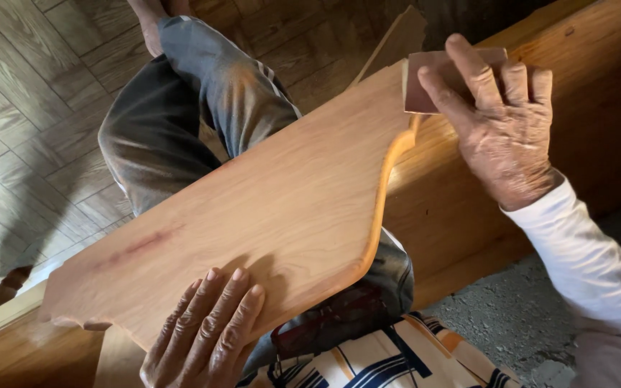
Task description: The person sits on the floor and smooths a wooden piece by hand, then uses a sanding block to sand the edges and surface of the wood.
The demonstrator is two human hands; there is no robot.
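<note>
At the far left, the floor (pixel 30 108) is wood-look parquet in a basket-weave pattern, pale grey-brown, matt.

Across it, from lower left to upper right, lies the board (pixel 253 215): a flat plank of warm reddish-tan timber, smooth, with fine straight grain and one darker red streak near its lower left end. Its right-hand edge is cut to a flowing S-curve, rounded over and showing a more orange tone. The board rests tilted across the person's knee (pixel 195 108), which is clad in dark grey, dusty trousers with pale side stripes.

The left hand (pixel 206 334) lies flat on the board's lower edge, palm down, fingers extended and close together, pressing the surface; it grips nothing.

Below and right of it, a cloth (pixel 397 359) of cream, orange and dark blue plaid shows at the bottom edge.

At the board's upper right corner, the right hand (pixel 501 118) holds a small rectangular sheet of sandpaper (pixel 425 82), reddish-brown and matt, folded over the board's end. The fingers lie spread over the sheet with the thumb alongside, pressing it to the wood. The wrist carries a white long sleeve (pixel 591 266).

Behind runs a broad wooden beam (pixel 461 208), honey-coloured and smooth. At the lower right, the ground (pixel 512 316) is rough grey concrete.
</note>
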